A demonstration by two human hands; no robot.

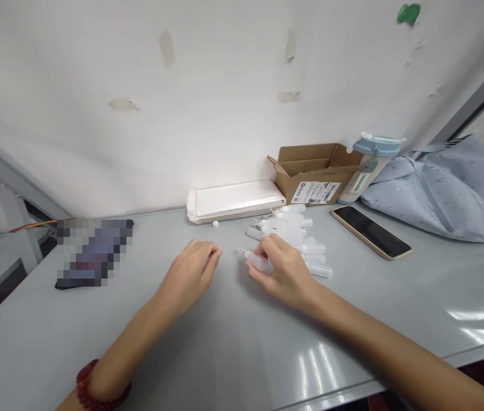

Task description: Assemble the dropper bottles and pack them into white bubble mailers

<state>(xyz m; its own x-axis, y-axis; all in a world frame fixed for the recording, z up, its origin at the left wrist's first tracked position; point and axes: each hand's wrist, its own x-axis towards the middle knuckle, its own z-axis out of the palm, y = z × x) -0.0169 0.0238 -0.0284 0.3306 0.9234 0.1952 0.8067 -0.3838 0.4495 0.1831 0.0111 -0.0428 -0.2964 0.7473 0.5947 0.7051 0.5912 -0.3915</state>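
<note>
Red beaded bracelet [100, 388] nearest the camera, circling the left wrist, and beyond it the left hand [193, 271] hovers above a smooth grey desk [208, 342], its grip closed, thumb pressed against curled fingers; whether anything small sits between them, the view won't tell. Over on the other side, the right hand [285, 265] has the action: thumb and fingers pinching a small translucent plastic bottle [257, 261], lying nearly level in that grip, narrow tip aimed at the left hand, the two hands near each other but apart!

Just behind and right of that grip, a loose heap of similar translucent white bottles [295, 228] spreads across the desk, some partly hidden by the fingers. Farther back, a tiny white cap [215, 224] rests alone in front of a long, flat white box [237, 200]. Beside that comes an open brown cardboard carton [317, 177] with a printed label on its front, then a pale tumbler with a blue lid [368, 171], and a light blue patterned fabric bag [434, 200] slumped alongside. Out front of those, a black-screened phone with a tan edge [372, 231] lies flat. Far left, a dark flat object [96, 251], its surface blurred into blocks.
</note>
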